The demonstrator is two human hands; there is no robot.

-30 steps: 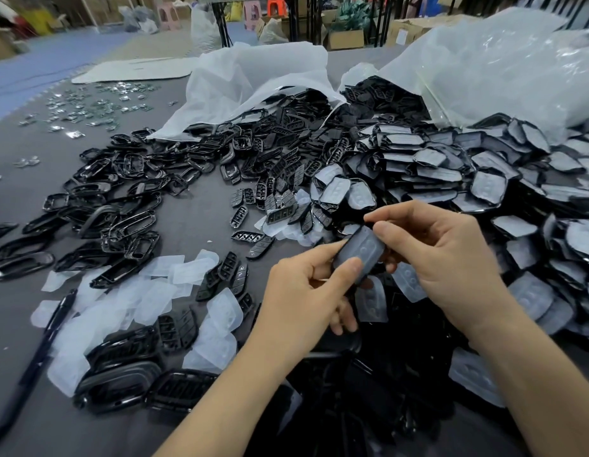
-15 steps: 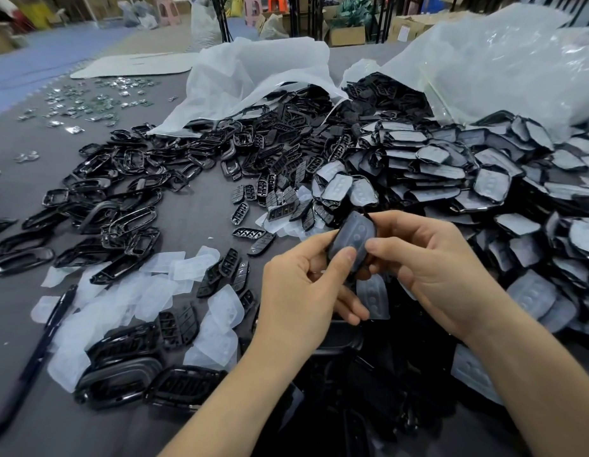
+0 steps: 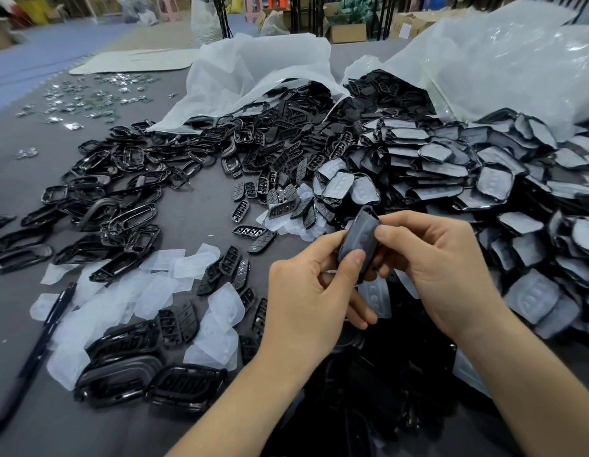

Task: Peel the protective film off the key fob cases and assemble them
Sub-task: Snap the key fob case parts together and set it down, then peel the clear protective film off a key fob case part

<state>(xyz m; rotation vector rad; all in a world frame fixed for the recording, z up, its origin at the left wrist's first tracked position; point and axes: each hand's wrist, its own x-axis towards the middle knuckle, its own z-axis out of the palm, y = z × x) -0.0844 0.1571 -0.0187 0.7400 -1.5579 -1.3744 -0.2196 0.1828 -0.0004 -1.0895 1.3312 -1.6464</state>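
Around: heap of film-covered cases (image 3: 451,166) at 1 o'clock, bare black frames (image 3: 121,199) at 10, peeled films (image 3: 154,288) and a pen (image 3: 39,344) at 8
Left hand (image 3: 306,298): closed, thumb pressing the key fob case (image 3: 359,242)
Right hand (image 3: 441,262): pinching the same case, held upright at centre
Surface: grey table (image 3: 194,219), plastic bags (image 3: 501,61) at 12

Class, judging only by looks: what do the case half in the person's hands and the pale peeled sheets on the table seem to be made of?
Case half: apparently moulded black plastic, its face dulled grey by a matte film; bare black shows at the rim.
Peeled sheets: probably thin translucent plastic film, milky, limp, embossed with button outlines.
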